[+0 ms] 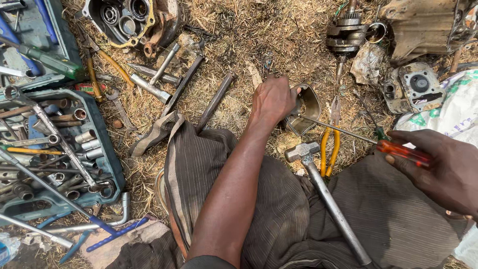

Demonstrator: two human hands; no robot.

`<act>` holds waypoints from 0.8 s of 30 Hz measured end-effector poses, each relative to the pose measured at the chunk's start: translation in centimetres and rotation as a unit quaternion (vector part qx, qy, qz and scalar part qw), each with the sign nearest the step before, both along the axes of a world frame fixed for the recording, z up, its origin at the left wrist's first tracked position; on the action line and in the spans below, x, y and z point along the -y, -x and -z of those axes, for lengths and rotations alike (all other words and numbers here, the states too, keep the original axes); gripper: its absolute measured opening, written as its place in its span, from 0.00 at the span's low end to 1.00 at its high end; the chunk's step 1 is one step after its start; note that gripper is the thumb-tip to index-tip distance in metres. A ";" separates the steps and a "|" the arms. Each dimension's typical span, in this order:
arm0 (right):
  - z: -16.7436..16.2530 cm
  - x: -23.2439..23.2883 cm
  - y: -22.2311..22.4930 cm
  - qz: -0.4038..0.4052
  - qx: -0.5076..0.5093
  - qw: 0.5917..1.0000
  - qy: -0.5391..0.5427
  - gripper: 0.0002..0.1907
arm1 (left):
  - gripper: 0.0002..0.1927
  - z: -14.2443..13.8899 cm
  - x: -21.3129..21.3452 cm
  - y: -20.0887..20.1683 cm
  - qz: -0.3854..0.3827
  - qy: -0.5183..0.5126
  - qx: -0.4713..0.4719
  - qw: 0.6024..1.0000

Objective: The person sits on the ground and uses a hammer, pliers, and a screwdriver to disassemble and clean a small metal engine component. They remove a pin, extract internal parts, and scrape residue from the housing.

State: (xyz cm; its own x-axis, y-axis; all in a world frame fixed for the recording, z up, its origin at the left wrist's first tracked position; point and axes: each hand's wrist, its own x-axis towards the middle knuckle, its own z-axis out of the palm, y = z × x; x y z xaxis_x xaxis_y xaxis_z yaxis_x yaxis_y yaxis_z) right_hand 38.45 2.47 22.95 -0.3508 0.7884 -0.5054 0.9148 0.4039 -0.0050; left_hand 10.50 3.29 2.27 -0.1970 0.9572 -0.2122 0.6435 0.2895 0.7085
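Down on the dry straw-covered ground (pixel 279 40), the person's left hand (pixel 273 102) is clamped over the rim of a dull grey, rounded metal cover (pixel 307 107), pinning it flat between the knees. The right hand (pixel 440 167) is closed round the red-orange handle of a long thin-shafted screwdriver (pixel 398 149), and the shaft runs leftwards with its tip right at the cover's edge, just beside the left fingers.

A steel-headed hammer with a metal handle (pixel 323 192) lies across the lap on the striped brown trousers (pixel 279 209), touched by nobody, and yellow-handled pliers (pixel 330 142) rest just beside it.

How far along? By my reading, mid-way: the engine looks well stripped already, with a geared shaft (pixel 347 35) and a grey cylinder head (pixel 416 84) lying loose (plenty of bits out). The cover itself looks still in hand, whatever the tip is working at not yet free. The blue socket case (pixel 114 174) sits open at the left, well apart.
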 end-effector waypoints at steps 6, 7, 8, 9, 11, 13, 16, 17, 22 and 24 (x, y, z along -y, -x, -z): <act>1.3 -3.1 1.8 0.313 0.076 0.927 0.189 0.25 | 0.16 0.2 0.5 -0.5 -0.013 -0.033 -0.020 0.999; 1.5 -3.2 2.0 0.275 0.099 0.938 0.187 0.25 | 0.14 0.5 0.4 -0.5 -0.006 -0.015 -0.010 1.000; 1.6 -3.2 2.0 0.235 0.124 0.946 0.186 0.26 | 0.13 0.9 0.3 -0.5 0.002 0.004 0.002 1.000; 1.7 -3.2 1.9 0.216 0.130 0.948 0.194 0.27 | 0.13 1.4 0.2 -0.5 0.009 0.023 0.013 1.000; 2.1 -3.0 1.6 0.176 0.139 0.952 0.207 0.30 | 0.12 2.4 0.0 -0.5 -0.021 -0.031 0.023 0.999; 2.4 -2.8 1.1 0.122 0.161 0.963 0.178 0.28 | 0.11 3.2 -0.2 -0.7 -0.030 -0.040 0.033 0.998; 2.6 -2.6 0.8 -0.232 0.334 0.905 0.127 0.32 | 0.12 3.7 -0.5 -0.7 -0.015 0.023 0.040 0.999; 2.2 -2.5 0.8 -0.384 0.398 0.828 0.095 0.36 | 0.12 3.6 -0.6 -0.7 -0.010 0.044 0.043 0.998; -1.1 -1.5 3.5 -0.336 0.277 0.900 0.009 0.30 | 0.12 2.5 -0.1 0.1 -0.054 -0.014 0.087 0.995; -2.7 -1.1 4.7 -0.028 0.159 0.985 0.059 0.26 | 0.11 2.3 0.7 0.0 -0.047 -0.004 0.085 0.995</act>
